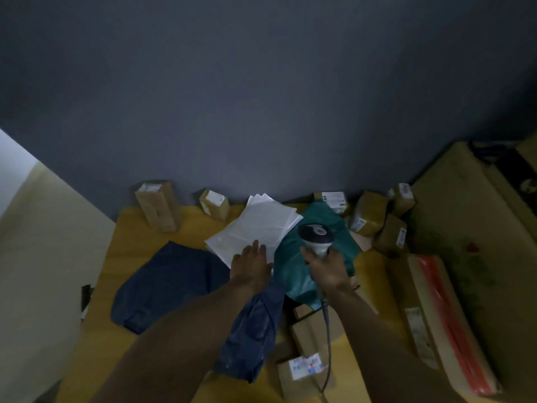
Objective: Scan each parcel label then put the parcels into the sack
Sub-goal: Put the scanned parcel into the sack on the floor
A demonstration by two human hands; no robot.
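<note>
Scan step, prob. R hand [325, 271] grips barcode scanner [316, 237] above teal poly mailer [302, 274]. L hand [252, 263] flat, fingers straight, on white sheet stack [258, 225]. To left, blue sack [162, 283] lies flat on tabletop [133, 228]. Next: find mailer label, aim scanner.

The yellow wooden table [139, 248] carries a stack of white sheets [255, 228] near its middle, with a dark blue cloth [168, 286] spread just left of the stack and a green bag [316, 266] touching its right side. Behind the stack to the left stand 2 brown boxes, a tall box [157, 206] and a small box [215, 205]. Right of the stack, past the green bag, labelled brown parcels [369, 216] crowd together, and a long box with a red stripe [441, 324] lies farther right.
</note>
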